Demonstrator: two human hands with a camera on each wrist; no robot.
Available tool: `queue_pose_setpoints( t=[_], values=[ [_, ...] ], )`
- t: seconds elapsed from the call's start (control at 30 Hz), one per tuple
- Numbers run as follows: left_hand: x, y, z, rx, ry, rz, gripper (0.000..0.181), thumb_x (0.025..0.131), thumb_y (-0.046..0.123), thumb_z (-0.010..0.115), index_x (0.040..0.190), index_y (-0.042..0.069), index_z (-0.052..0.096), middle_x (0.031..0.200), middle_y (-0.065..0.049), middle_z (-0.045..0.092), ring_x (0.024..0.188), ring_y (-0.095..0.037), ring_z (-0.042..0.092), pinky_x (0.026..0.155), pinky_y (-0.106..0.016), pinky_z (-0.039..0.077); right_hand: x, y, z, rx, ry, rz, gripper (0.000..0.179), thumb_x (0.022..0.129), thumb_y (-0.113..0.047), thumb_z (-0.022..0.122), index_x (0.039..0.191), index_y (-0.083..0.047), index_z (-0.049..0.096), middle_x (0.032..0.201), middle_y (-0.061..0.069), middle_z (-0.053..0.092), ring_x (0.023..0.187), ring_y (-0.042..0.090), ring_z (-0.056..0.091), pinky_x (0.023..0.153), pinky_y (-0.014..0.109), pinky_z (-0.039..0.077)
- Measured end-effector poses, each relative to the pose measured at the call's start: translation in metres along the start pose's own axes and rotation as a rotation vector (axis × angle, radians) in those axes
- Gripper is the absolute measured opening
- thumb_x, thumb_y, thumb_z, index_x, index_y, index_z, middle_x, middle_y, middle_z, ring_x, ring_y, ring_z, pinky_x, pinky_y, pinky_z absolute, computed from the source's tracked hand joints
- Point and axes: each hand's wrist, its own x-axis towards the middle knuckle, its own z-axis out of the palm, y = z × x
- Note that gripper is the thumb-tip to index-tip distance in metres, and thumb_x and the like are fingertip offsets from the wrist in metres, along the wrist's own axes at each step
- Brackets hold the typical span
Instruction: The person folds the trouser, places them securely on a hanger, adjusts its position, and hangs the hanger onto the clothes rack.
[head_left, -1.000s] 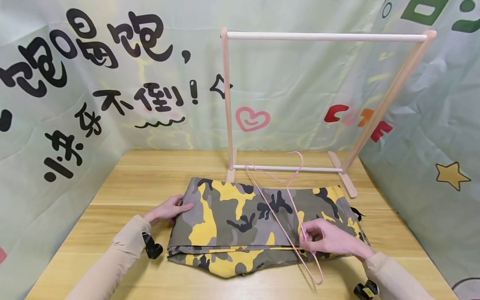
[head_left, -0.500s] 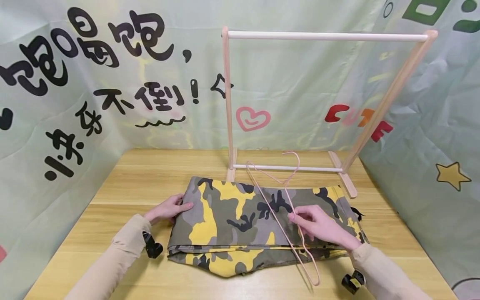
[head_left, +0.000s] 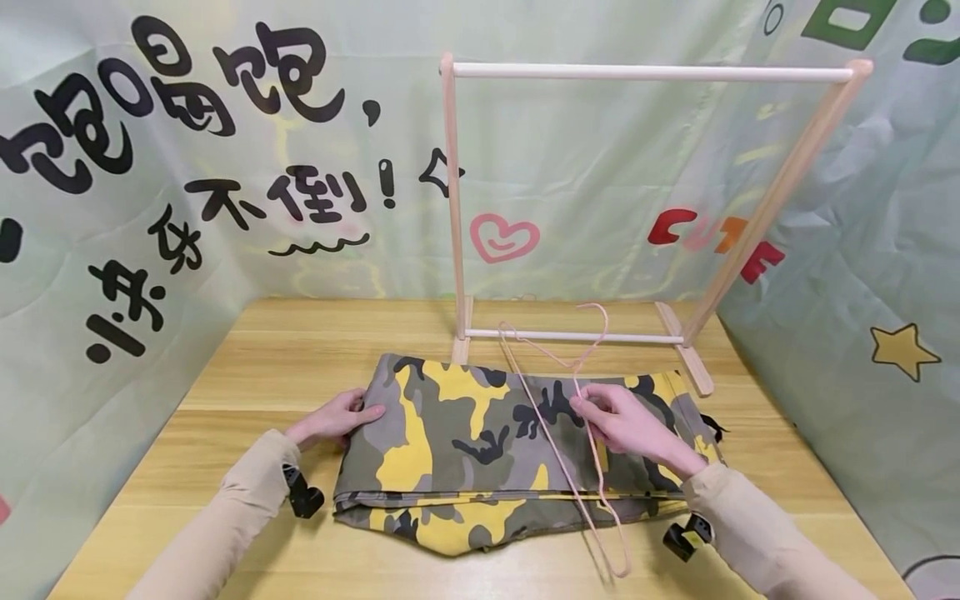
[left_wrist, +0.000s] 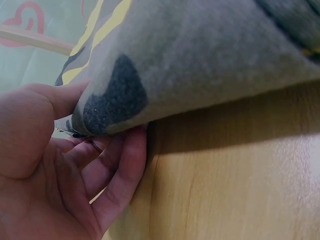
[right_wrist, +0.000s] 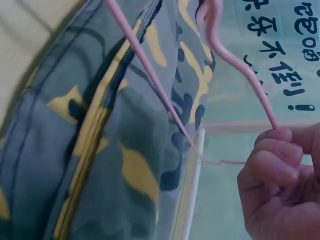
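Folded camouflage trousers (head_left: 442,433) in grey, black and yellow lie on the wooden table. My left hand (head_left: 335,419) pinches their left edge, thumb on top and fingers beneath, as the left wrist view shows on the cloth (left_wrist: 200,60). Above the trousers a thin pink clothes hanger (head_left: 552,442) is held at a slant, its hook toward the back and one rounded end toward the front. On its right arm, near the neck, my right hand (head_left: 626,423) pinches the hanger between thumb and fingers. The right wrist view shows that grip on the pink wire (right_wrist: 245,70).
Behind the trousers stands a clothes rack with pale wooden posts (head_left: 453,200), a white top rail (head_left: 652,73) and a lower white bar. Its right foot (head_left: 686,350) reaches toward the trousers. A printed cloth backdrop (head_left: 337,275) encloses the table (head_left: 277,350) at the back and sides.
My right hand has slid up the hanger's right arm, from near its front end to near the neck. The hanger's front end has shifted slightly left. The left hand has stayed put.
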Motion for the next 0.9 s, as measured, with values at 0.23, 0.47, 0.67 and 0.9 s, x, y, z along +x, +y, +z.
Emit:
queue_pose_setpoints(
  t=[0.23, 0.47, 0.67, 0.9],
  values=[
    [0.002, -0.002, 0.002, 0.003, -0.011, 0.033, 0.064, 0.105, 0.031, 0.053, 0.147, -0.014, 0.033, 0.123, -0.028, 0.065, 0.101, -0.022, 0.07, 0.079, -0.033, 0.059, 0.002, -0.022, 0.011, 0.073, -0.012, -0.081, 0.027, 0.108, -0.016, 0.045, 0.089, 0.002, 0.052, 0.061, 0.02, 0.057, 0.042, 0.007, 0.052, 0.036, 0.037, 0.048],
    [0.001, -0.002, 0.001, -0.014, -0.001, 0.019, 0.064, 0.104, 0.031, 0.054, 0.147, -0.012, 0.034, 0.124, -0.027, 0.065, 0.1, -0.021, 0.069, 0.078, -0.032, 0.059, 0.013, -0.036, 0.03, 0.284, -0.057, -0.035, 0.024, 0.107, -0.014, 0.047, 0.095, 0.006, 0.054, 0.067, 0.012, 0.066, 0.05, 0.011, 0.062, 0.046, 0.033, 0.055],
    [0.0, -0.003, 0.001, 0.006, 0.008, 0.024, 0.064, 0.104, 0.032, 0.054, 0.146, -0.012, 0.035, 0.122, -0.027, 0.066, 0.1, -0.023, 0.07, 0.079, -0.031, 0.059, 0.02, -0.038, 0.042, 0.347, -0.11, -0.044, 0.023, 0.107, -0.013, 0.045, 0.095, 0.005, 0.053, 0.069, 0.004, 0.066, 0.053, 0.011, 0.064, 0.05, 0.034, 0.058],
    [0.001, -0.003, 0.001, -0.003, 0.006, 0.015, 0.064, 0.105, 0.032, 0.053, 0.147, -0.012, 0.033, 0.124, -0.027, 0.065, 0.101, -0.022, 0.069, 0.077, -0.032, 0.059, 0.02, -0.04, 0.05, 0.391, -0.191, -0.093, 0.023, 0.106, -0.011, 0.047, 0.096, 0.009, 0.054, 0.068, 0.002, 0.068, 0.053, 0.011, 0.065, 0.049, 0.03, 0.057]
  ],
)
